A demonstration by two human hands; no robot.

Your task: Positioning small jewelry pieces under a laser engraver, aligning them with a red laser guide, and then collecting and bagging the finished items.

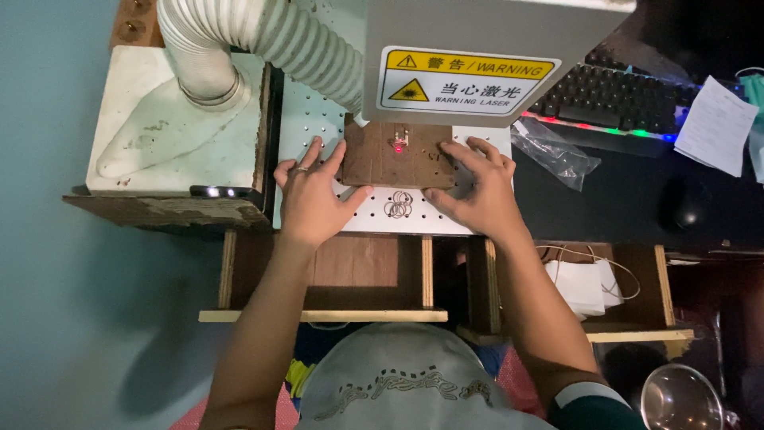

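Left hand [309, 195], right hand [476, 191] spread flat, steadying board [398, 154] at plate's [374, 219] far edge; I keep red dot [397, 148] centred, fingers clear.

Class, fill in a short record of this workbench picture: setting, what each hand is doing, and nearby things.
Setting: white perforated plate under a grey machine head
Left hand: flat on the left edge of the brown board
Right hand: fingers spread on the board's right edge
On board: small red light spot
Nearby: ribbed hose, keyboard, thin rings
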